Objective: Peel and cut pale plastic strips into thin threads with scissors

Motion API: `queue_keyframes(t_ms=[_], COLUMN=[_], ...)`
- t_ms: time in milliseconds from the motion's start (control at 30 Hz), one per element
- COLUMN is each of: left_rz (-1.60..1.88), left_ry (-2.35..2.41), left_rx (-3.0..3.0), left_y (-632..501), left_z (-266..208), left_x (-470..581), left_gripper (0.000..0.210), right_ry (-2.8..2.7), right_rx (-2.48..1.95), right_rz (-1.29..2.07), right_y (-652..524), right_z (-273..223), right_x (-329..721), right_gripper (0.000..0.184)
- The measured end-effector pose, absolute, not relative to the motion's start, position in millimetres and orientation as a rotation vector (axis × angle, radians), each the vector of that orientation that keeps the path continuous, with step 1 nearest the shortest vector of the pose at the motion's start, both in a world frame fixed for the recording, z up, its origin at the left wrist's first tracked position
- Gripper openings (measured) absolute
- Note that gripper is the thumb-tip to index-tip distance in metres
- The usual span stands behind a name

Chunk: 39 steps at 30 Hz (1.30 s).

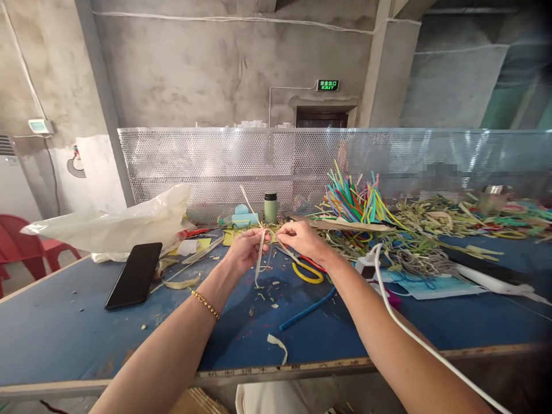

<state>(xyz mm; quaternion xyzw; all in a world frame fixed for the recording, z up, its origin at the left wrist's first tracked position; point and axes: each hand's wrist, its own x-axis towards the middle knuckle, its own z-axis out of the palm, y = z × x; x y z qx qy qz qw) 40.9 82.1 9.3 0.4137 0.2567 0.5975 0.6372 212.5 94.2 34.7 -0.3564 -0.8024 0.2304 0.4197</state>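
My left hand (249, 248), a beaded bracelet on its wrist, pinches pale dried-leaf strips (259, 267); one end hangs down and a thin end sticks up. Close on its right, my right hand (304, 237) has thumb and forefinger pressed together at the same strips; the exact grip is too small to make out. Both hands are above the blue table (241, 345). Just below my right hand lie a yellow loop handle (309, 273) and a blue stick (306, 309). Leaf scraps (278, 347) are scattered beneath.
A black phone (134, 276) and a plastic bag (112, 227) are at left. A green tumbler (270, 208) stands behind my hands. Colourful pipe-like strands (356, 198) and dried leaves (425, 221) pile up at right. A white cable (394, 319) crosses over my right forearm.
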Motion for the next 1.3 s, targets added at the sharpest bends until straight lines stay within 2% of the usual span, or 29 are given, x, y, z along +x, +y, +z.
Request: queue_keyframes(t_ms=[133,200,300,467,567,633,733,900,1133,1300], left_rz=[1.347,1.336,1.297,1.240,1.258,1.267,1.230,1.145,1.097,1.046], left_ry=[0.603,0.599,0.580,0.608,0.723,0.820,0.920,0.877,0.760,0.606], left_rx=[0.981,1.011,1.061,1.141,1.175,1.229,1.366,1.611,1.646,1.520], left_y=[83.4,83.7,84.2,84.5,85.7,86.6,86.8,82.3,78.0,80.4], left_z=[7.7,6.7,5.8,5.1,3.2,1.1,-2.2,-3.3,0.7,-0.1], left_x=[39.5,39.2,38.9,38.2,37.7,37.9,39.7,45.8,43.1,39.8], left_gripper=[0.009,0.009,0.007,0.003,0.005,0.012,0.021,0.018,0.011,0.026], right_ry=[-1.917,-1.908,-1.948,-2.086,-2.153,-2.144,-2.031,-1.802,-1.861,-1.894], right_rx=[-0.797,-0.787,-0.863,-0.822,-0.776,-0.807,-0.867,-0.894,-0.820,-0.827], right_rz=[0.980,0.993,0.741,0.127,-0.014,0.084,0.448,0.911,1.027,0.998], right_y=[92.8,93.7,97.0,96.8,92.8,90.8,89.4,86.4,84.4,81.0], right_z=[34.5,33.8,34.2,41.7,43.6,41.8,37.6,35.8,37.6,40.8], right_x=[214.8,215.6,217.1,221.3,219.7,216.0,209.9,206.0,202.0,201.2], right_gripper=[0.025,0.028,0.022,0.012,0.011,0.008,0.007,0.012,0.009,0.007])
